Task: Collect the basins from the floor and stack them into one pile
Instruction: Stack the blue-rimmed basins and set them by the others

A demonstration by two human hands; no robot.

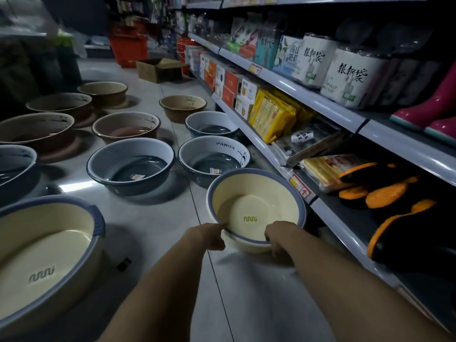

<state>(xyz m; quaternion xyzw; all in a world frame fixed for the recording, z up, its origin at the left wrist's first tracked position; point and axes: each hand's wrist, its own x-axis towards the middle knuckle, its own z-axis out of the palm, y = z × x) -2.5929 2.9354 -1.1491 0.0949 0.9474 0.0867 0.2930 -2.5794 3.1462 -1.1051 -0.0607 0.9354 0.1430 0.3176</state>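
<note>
Here, cream blue-rimmed basin (256, 203), tilted, left hand (209, 237) and right hand (280, 239), fingers (271, 233) gripping its near rim

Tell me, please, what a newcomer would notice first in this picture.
The left hand and right hand grip the near rim of a small cream basin beside the store shelves. More basins lie spread over the floor: a large cream basin at lower left, grey basins in the middle, brown basins farther back.
</note>
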